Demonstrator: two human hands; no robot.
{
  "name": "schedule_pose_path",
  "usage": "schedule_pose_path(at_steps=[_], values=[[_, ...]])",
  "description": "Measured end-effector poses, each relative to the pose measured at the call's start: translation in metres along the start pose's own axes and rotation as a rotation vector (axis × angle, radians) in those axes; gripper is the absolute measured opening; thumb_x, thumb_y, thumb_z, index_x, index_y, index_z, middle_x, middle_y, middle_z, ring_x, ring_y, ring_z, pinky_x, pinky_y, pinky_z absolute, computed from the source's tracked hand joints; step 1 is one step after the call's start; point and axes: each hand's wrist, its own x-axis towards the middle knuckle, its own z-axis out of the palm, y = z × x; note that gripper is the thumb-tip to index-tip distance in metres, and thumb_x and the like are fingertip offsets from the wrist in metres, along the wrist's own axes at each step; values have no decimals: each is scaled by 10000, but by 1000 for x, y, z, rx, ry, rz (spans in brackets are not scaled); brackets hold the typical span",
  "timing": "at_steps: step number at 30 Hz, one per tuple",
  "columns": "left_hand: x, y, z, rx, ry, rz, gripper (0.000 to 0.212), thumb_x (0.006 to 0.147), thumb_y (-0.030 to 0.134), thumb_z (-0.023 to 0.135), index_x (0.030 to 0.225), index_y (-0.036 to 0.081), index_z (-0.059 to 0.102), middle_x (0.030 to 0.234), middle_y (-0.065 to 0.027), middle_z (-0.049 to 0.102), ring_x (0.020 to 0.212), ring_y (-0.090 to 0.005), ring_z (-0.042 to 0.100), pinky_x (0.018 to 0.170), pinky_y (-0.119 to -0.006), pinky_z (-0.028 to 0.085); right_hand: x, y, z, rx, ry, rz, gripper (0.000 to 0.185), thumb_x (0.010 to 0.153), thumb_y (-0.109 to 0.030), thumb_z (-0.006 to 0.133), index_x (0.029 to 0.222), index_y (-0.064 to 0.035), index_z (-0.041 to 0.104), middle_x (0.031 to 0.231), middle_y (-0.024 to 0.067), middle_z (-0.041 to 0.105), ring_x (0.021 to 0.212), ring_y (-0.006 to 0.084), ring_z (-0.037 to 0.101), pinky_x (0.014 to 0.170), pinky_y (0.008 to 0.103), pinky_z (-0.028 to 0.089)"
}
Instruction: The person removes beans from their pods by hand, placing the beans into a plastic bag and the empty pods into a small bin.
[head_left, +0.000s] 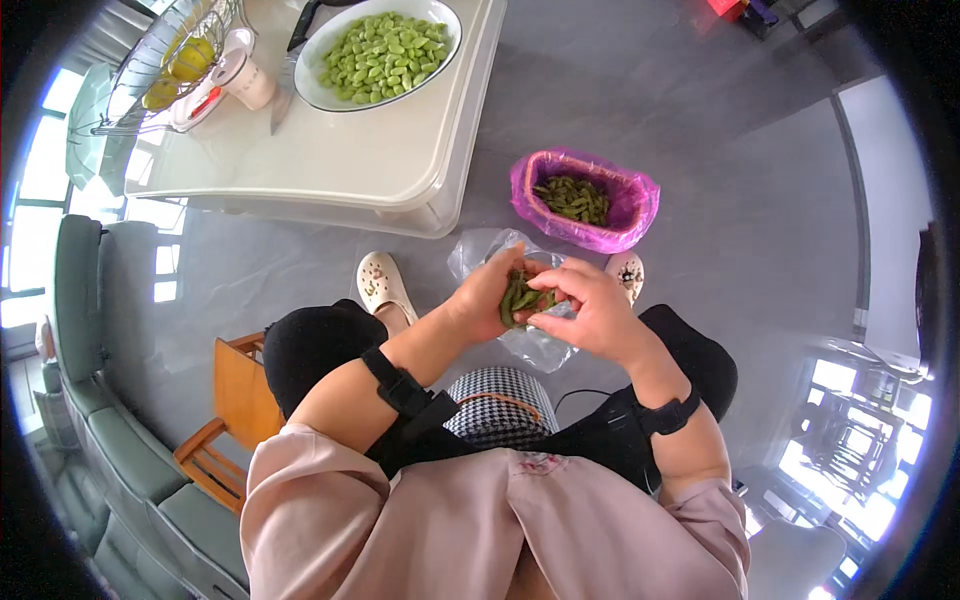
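Observation:
My left hand (484, 300) is cupped around several green bean pods (519, 298), which look like soybean pods. Over the same pods, my right hand (592, 304) reaches in from the right with thumb and forefinger bent towards them. Whether those fingertips pinch a pod is unclear. Below both hands a clear plastic bag (544, 349) lies crumpled, its middle covered by the hands. Just beyond it stands a small bin lined with a purple plastic bag (637, 214), with dark green pods or hulls (576, 199) inside.
A cream table (360, 154) at the upper left bears a white bowl (306, 79) of shelled green beans (386, 56), a knife (281, 109), a cup (247, 81) and a wire fruit basket (120, 101). Left of my knee are a wooden chair (244, 390) and a green sofa (127, 450).

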Motion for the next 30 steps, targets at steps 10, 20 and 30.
schedule_pose_path(at_steps=[10,20,30], values=[[-9,3,9,118,-79,-61,392,917,390,289,920,61,504,768,-67,564,600,-129,545,377,-216,355,3,16,-3,365,-3,129,108,755,-44,595,859,-23,578,724,30,544,646,99,550,548,226,440],[-26,6,19,303,-108,-91,295,905,292,392,907,30,527,697,-26,511,555,-91,484,344,-185,301,-1,24,-15,897,117,406,106,832,-88,540,915,-33,506,774,13,560,615,29,498,520,164,397],[-34,5,19,362,-79,-57,283,909,287,390,828,50,523,649,-9,477,515,-72,427,348,-182,280,4,11,-15,949,-32,442,202,759,-15,498,959,-33,510,792,-5,556,649,27,490,534,158,376]])
